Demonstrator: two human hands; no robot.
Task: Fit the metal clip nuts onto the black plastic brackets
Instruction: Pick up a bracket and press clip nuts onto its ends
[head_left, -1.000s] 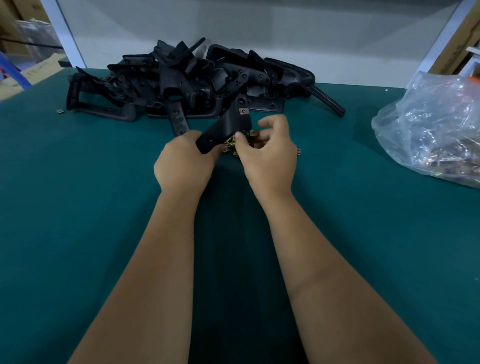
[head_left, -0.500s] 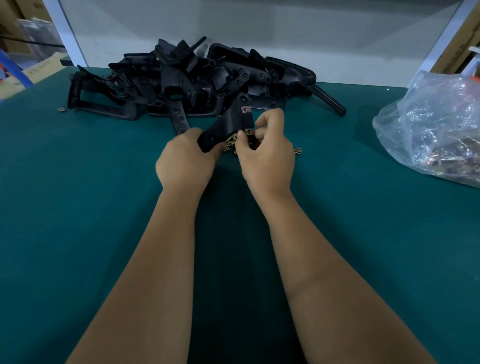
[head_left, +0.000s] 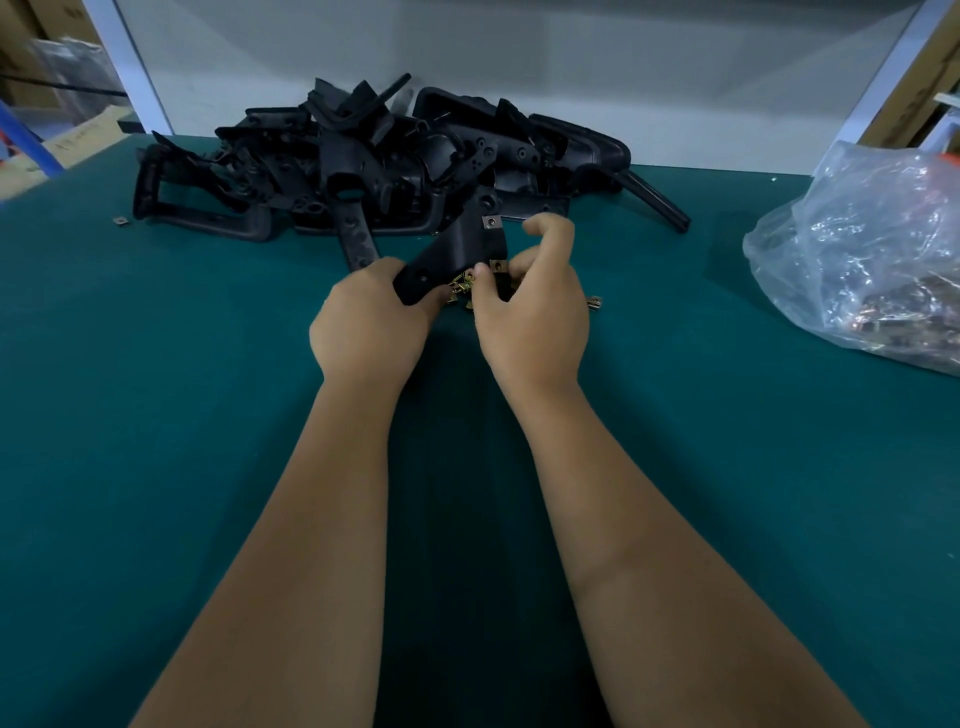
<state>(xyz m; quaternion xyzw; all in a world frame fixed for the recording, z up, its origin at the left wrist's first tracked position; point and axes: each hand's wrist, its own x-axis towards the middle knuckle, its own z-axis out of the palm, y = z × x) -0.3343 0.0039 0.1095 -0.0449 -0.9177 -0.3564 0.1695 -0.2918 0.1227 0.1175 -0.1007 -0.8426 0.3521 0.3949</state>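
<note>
- Left hand (head_left: 363, 332): fingers curled round the lower end of a black plastic bracket (head_left: 457, 247), held tilted above the green surface (head_left: 156, 415).
- Right hand (head_left: 535, 317): thumb and fingers pinch a clip nut (head_left: 497, 266) at the bracket's edge.
- Fitted clip nut (head_left: 490, 222) on the bracket's upper corner.
- Loose clip nuts (head_left: 460, 288) lie beneath the hands.
- Bracket pile (head_left: 363, 166) behind; plastic bag (head_left: 872, 260) at right.

I see a green table (head_left: 156, 467), a crinkled clear plastic bag (head_left: 862, 249) on its right side, a white wall (head_left: 519, 62) behind, and cardboard boxes (head_left: 47, 67) far left.
</note>
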